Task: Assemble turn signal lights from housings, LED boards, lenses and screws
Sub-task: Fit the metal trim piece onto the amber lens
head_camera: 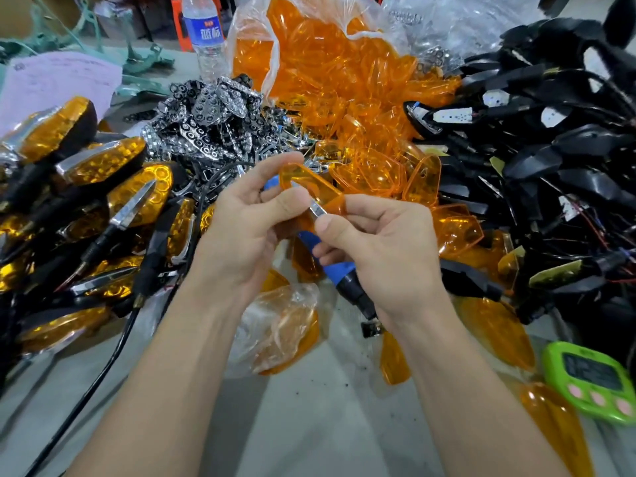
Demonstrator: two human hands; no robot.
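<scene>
Two hands are meeting mid-frame over the table [309,425], both gripping, neither one relaxed. The left hand [241,222] is holding an orange lens [311,185], with fingers curled behind it and the thumb pressing on its front face. The right hand [378,242] is pinching a small chrome strip [318,211] between thumb and forefinger, right at the lens's near end. The strip is touching the lens; I cannot tell whether it is seated. The lens is tilting, far end up and to the left.

A blue screwdriver [339,270] is lying on the table directly under the hands, untouched, its black tip pointing toward the camera.

Stock is sitting all around:
- finished lights [103,173] are piling up on the left, amber faces up
- chrome reflectors [213,111] are heaping up behind the left hand
- loose lenses [344,98] are spilling out of a clear bag [251,46] behind the hands
- black housings [533,139] with wires are stacking up on the right

A green timer [595,380] is sitting at the near right edge, and a water bottle [206,32] is standing at the back.
</scene>
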